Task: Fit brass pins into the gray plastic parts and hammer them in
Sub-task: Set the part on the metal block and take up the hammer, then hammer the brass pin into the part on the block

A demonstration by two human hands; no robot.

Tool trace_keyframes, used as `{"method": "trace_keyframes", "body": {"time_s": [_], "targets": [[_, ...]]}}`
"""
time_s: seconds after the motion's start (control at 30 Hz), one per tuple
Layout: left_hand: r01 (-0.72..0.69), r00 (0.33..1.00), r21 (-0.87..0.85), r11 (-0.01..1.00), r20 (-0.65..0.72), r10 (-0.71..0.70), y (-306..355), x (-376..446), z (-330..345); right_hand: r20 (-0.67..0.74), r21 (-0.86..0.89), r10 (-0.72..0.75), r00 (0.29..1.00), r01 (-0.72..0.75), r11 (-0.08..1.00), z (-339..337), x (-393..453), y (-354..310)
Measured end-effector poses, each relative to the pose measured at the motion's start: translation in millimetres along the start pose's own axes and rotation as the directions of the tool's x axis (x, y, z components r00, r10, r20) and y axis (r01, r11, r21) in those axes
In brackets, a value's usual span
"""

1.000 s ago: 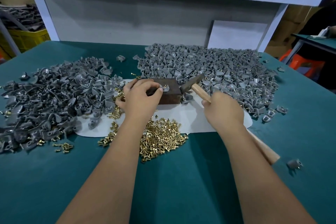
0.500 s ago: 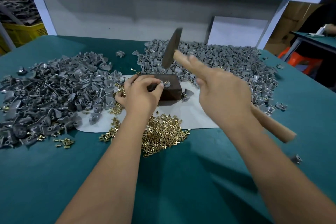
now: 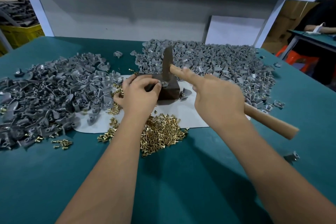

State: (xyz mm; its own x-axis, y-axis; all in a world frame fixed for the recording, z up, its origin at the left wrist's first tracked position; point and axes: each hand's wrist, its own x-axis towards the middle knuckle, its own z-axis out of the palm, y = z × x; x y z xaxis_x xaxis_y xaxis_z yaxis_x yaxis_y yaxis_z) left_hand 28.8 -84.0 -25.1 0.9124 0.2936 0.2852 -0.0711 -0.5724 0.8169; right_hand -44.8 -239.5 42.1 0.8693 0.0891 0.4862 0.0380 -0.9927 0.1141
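Observation:
My left hand [image 3: 139, 94] rests on a dark wooden block [image 3: 168, 92] and pinches a gray plastic part [image 3: 163, 84] on the block's top. My right hand [image 3: 218, 100] grips a wooden-handled hammer [image 3: 269, 121]. Its metal head [image 3: 167, 64] stands upright with the lower end on or just above the held part. A heap of brass pins [image 3: 161, 133] lies on the green table in front of the block. Gray parts fill a pile on the left [image 3: 47, 94] and a larger pile at the back right [image 3: 223, 65].
A white sheet [image 3: 181, 114] lies under the block. Loose pins [image 3: 62, 143] are scattered at the left, and a stray gray part [image 3: 291, 156] lies at the right. A white shelf frame [image 3: 127, 14] backs the table. Another person sits at a table [image 3: 312, 36] on the far right.
The hammer head was raised half a second ago and has come down onto the part on the block. My left hand stays put on the block.

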Motion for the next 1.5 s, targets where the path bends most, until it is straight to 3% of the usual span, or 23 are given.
{"method": "trace_keyframes", "body": {"time_s": [0.13,0.23,0.37,0.5,0.63,0.7,0.8,0.93,1.13,1.23,1.5], "targets": [[-0.001,1.000,0.023,1.000,-0.013,0.001,-0.1,0.4,1.5,-0.112,0.036,0.066,0.991,-0.062,0.997,-7.0,-1.4,-4.6],[0.004,1.000,0.008,1.000,-0.011,-0.004,0.3,0.5,0.7,-0.044,0.005,-0.023,0.999,0.023,1.000,-3.0,-3.3,-8.0],[0.021,1.000,0.015,1.000,-0.007,-0.021,1.2,1.1,2.0,-0.116,0.039,0.065,0.991,-0.061,0.997,-6.1,-0.7,-7.5],[0.022,1.000,-0.010,1.000,-0.004,-0.022,1.9,0.3,0.3,-0.046,0.034,0.017,0.999,-0.015,0.999,6.8,-5.2,-5.1],[0.025,1.000,0.012,1.000,-0.012,-0.024,3.7,0.5,1.1,-0.142,0.054,0.074,0.987,-0.067,0.996,4.7,-4.1,-5.6],[0.020,1.000,-0.005,1.000,-0.012,-0.020,3.0,0.0,0.1,-0.070,0.055,0.012,0.997,-0.008,0.998,12.9,-6.5,-6.7],[0.014,1.000,0.002,1.000,0.018,-0.014,3.1,-0.9,-2.5,-0.006,0.201,0.048,0.999,-0.046,0.979,18.0,3.5,0.4],[0.018,0.998,0.035,0.999,0.057,-0.020,4.7,1.0,-4.4,-0.011,0.448,0.249,0.969,-0.218,0.867,28.8,21.1,10.6],[0.082,0.991,-0.063,0.995,0.115,-0.075,7.8,3.6,-8.7,0.157,0.303,0.386,0.909,-0.417,0.857,56.1,18.4,29.5],[0.115,0.987,-0.108,0.987,0.128,-0.101,8.2,6.1,-8.6,0.231,0.221,0.376,0.897,-0.425,0.878,65.1,14.7,34.4],[0.124,0.986,-0.155,0.980,0.133,-0.103,9.1,4.3,-10.0,0.193,0.120,0.339,0.921,-0.365,0.923,63.8,10.3,29.1]]}}
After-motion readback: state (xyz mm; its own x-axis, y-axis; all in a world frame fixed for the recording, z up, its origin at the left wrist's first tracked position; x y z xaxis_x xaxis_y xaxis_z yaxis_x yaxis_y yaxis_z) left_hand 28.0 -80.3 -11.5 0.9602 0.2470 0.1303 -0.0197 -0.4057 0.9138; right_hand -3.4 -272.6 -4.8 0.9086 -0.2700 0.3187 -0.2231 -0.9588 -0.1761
